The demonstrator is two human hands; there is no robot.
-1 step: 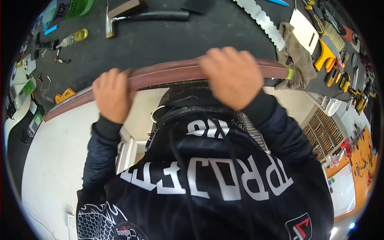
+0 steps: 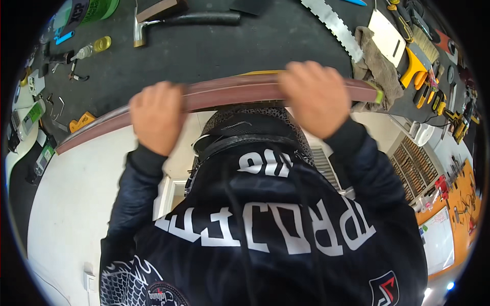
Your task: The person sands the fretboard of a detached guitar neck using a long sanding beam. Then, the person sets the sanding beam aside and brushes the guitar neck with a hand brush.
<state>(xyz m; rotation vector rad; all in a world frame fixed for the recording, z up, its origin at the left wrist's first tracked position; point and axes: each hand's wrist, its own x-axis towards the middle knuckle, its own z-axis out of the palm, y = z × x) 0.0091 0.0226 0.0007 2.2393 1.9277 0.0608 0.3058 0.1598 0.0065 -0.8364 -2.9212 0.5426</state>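
Observation:
A long, straight sanding beam (image 2: 229, 93) faced with red-brown sandpaper lies crosswise in front of me, along the near edge of the dark workbench (image 2: 214, 56). The fisheye view makes it look bowed. My left hand (image 2: 158, 120) is closed over it left of the middle, fingers over the far side. Further right, my right hand (image 2: 316, 99) grips it the same way. The beam's right end shows a yellow-green tip beside a grey-brown rag (image 2: 377, 69). A thin yellow edge shows just behind the beam near my right hand; what lies beneath is mostly hidden.
On the bench lie a black-handled hammer (image 2: 204, 19), a notched metal straightedge (image 2: 337, 30) and a small bottle of yellow liquid (image 2: 102, 44). An orange-yellow piece (image 2: 81, 122) sits near the beam's left end. Brushes, scrapers and a yellow-handled spreader (image 2: 414, 69) crowd the right side.
Both hands and the beam have slid a little to the right. The yellow edge behind the beam shows more now. My grip stays the same.

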